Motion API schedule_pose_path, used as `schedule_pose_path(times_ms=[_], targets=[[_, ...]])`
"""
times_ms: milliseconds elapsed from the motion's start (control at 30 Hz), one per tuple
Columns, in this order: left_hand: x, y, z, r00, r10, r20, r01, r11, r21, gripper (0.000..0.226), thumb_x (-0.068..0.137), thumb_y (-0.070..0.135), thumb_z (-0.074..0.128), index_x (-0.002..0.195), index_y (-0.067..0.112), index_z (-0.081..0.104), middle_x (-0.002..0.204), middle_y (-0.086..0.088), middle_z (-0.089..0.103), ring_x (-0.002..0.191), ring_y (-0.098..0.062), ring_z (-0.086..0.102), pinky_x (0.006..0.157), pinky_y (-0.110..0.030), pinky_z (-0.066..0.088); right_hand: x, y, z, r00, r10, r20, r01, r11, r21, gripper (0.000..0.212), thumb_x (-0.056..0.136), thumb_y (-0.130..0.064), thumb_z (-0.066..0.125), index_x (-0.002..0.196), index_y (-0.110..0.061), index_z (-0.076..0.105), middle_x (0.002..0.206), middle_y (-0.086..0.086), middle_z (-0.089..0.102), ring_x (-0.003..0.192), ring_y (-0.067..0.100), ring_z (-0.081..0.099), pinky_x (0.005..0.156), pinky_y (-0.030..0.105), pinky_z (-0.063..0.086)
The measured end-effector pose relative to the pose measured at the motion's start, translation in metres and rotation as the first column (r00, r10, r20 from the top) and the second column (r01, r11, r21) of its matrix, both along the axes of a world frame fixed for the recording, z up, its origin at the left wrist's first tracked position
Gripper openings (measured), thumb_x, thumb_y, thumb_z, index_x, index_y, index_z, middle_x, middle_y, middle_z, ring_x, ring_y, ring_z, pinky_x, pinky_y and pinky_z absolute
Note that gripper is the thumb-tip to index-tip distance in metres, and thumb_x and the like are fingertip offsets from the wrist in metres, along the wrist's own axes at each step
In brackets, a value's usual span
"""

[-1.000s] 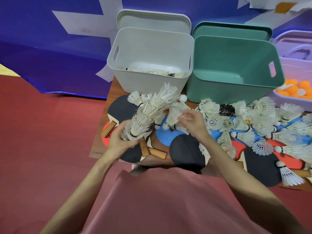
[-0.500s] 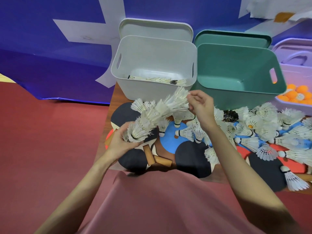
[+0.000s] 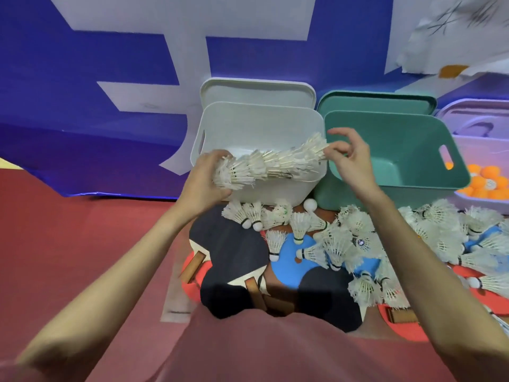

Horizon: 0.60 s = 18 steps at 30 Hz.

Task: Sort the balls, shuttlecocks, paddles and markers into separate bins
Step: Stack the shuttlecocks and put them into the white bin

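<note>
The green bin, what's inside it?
The green bin shows only bare green walls and floor. The right hand covers its near left corner, so anything lying there is hidden.

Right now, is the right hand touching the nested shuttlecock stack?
Touching. The head view shows the right hand with its fingers pinching the stack of shuttlecocks at its far end, while the left hand grips the other end above the white bin.

A blue wall (image 3: 82, 106) with white paper shapes (image 3: 256, 17) stands behind. The floor is a red carpet (image 3: 68, 244). Crumpled paper (image 3: 454, 37) with black marks hangs at the top right.
</note>
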<state>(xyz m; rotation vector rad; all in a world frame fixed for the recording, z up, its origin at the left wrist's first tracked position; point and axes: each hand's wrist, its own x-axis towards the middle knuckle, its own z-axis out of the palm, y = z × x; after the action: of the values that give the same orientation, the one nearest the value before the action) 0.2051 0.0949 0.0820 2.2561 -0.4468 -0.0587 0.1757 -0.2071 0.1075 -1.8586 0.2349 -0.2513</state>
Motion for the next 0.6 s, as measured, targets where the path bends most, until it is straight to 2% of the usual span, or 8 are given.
schedule_pose_path(times_ms=[100, 233, 300, 400, 500, 600], targets=[[0.057, -0.02, 0.009, 0.997, -0.066, 0.041, 0.062, 0.994, 0.088, 0.063, 0.062, 0.007, 0.073, 0.121, 0.013, 0.051, 0.119, -0.012, 0.051, 0.113, -0.024, 0.044, 0.086, -0.026, 0.035, 0.044, -0.005, -0.001, 0.992, -0.115, 0.046, 0.118, 0.991, -0.056, 0.03, 0.082, 0.007, 0.05, 0.107, -0.007, 0.058, 0.064, -0.002, 0.055, 0.057, -0.002, 0.051, 0.063, 0.017, 0.042], [0.123, -0.04, -0.017, 0.996, -0.059, -0.066, 0.074, 0.966, 0.246, 0.063, 0.066, 0.0, 0.072, 0.123, 0.014, 0.051, 0.118, -0.012, 0.049, 0.109, -0.027, 0.047, 0.082, -0.025, 0.036, 0.09, 0.0, -0.025, 0.976, -0.213, -0.055, 0.205, 0.971, -0.122, 0.028, 0.084, 0.006, 0.044, 0.098, -0.015, 0.057, 0.067, -0.003, 0.052, 0.05, 0.0, 0.043, 0.052, 0.018, 0.036], [0.149, -0.047, -0.035, 0.993, -0.055, -0.108, 0.089, 0.937, 0.339, 0.064, 0.066, 0.001, 0.073, 0.125, 0.016, 0.051, 0.118, -0.016, 0.051, 0.108, -0.034, 0.052, 0.089, -0.033, 0.042, 0.106, 0.006, -0.041, 0.959, -0.258, -0.117, 0.236, 0.955, -0.177, 0.028, 0.085, 0.004, 0.042, 0.099, -0.015, 0.057, 0.073, -0.003, 0.053, 0.059, 0.007, 0.047, 0.059, 0.025, 0.039], [0.176, -0.055, -0.059, 0.99, -0.025, -0.139, 0.085, 0.891, 0.447, 0.064, 0.071, 0.004, 0.072, 0.13, 0.017, 0.049, 0.119, -0.018, 0.05, 0.108, -0.036, 0.052, 0.094, -0.041, 0.044, 0.123, 0.017, -0.053, 0.927, -0.316, -0.204, 0.225, 0.9, -0.373, 0.032, 0.087, 0.001, 0.04, 0.114, -0.012, 0.051, 0.088, 0.003, 0.056, 0.082, 0.019, 0.052, 0.075, 0.033, 0.042], [0.191, -0.063, -0.082, 0.986, -0.041, -0.161, 0.112, 0.881, 0.46, 0.06, 0.076, 0.0, 0.064, 0.132, 0.015, 0.047, 0.118, -0.021, 0.046, 0.108, -0.037, 0.051, 0.096, -0.043, 0.044, 0.139, 0.026, -0.057, 0.911, -0.292, -0.291, 0.104, 0.846, -0.523, 0.043, 0.085, 0.006, 0.042, 0.124, -0.011, 0.042, 0.103, 0.011, 0.056, 0.095, 0.029, 0.053, 0.077, 0.034, 0.039], [0.204, -0.065, -0.105, 0.982, -0.036, -0.184, 0.121, 0.874, 0.472, 0.056, 0.077, -0.002, 0.06, 0.129, 0.014, 0.049, 0.12, -0.02, 0.041, 0.105, -0.036, 0.052, 0.095, -0.044, 0.047, 0.154, 0.03, -0.072, 0.88, -0.269, -0.391, -0.006, 0.818, -0.575, 0.045, 0.083, 0.008, 0.042, 0.125, -0.008, 0.038, 0.111, 0.017, 0.056, 0.102, 0.036, 0.054, 0.075, 0.035, 0.036]])
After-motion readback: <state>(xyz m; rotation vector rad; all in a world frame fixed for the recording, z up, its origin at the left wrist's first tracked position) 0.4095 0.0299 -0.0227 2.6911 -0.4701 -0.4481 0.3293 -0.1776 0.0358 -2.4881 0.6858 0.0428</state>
